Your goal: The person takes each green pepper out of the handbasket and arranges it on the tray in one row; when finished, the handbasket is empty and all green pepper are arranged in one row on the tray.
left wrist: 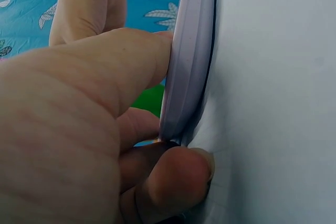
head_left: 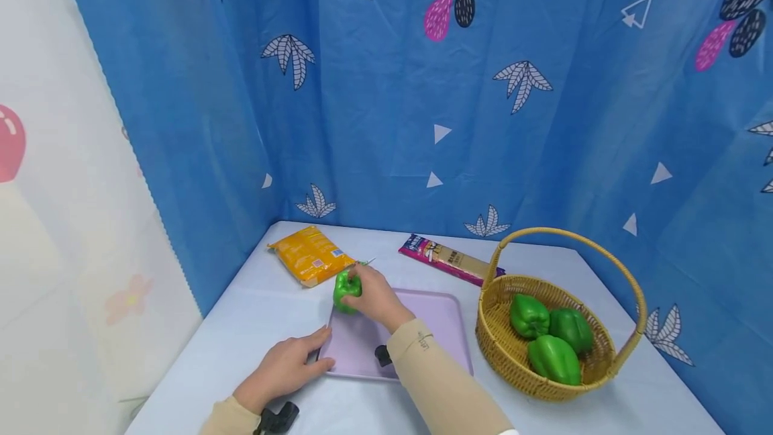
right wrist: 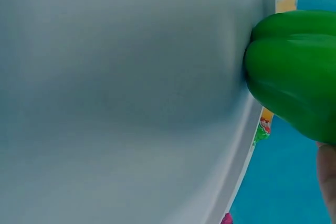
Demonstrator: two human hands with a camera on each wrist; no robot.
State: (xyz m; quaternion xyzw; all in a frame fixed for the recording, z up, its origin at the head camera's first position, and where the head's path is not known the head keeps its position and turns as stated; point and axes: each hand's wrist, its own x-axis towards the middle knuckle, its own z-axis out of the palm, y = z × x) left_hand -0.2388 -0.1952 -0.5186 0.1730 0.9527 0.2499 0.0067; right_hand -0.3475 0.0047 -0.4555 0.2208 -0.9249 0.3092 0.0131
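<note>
With fingers and thumb, my right hand (head_left: 377,297) grips a glossy green bell pepper (head_left: 344,292) at the far left corner of a lilac tray (head_left: 431,327). In the right wrist view the same bell pepper (right wrist: 296,72) sits against the tray's raised rim, and one fingertip (right wrist: 328,174) shows beside it. My left hand (head_left: 286,362) holds the tray's near left corner, thumb on the front and fingers along the left side. Close up in the left wrist view, the thumb (left wrist: 142,56) presses the tray rim (left wrist: 191,51) while other fingers curl by the corner.
A wicker basket (head_left: 501,354) with a tall handle stands right of the tray, holding three green peppers (head_left: 552,358). An orange packet (head_left: 308,254) lies behind the tray at the left. A long purple-and-tan packet (head_left: 449,258) lies at the back, before a blue curtain (head_left: 386,119).
</note>
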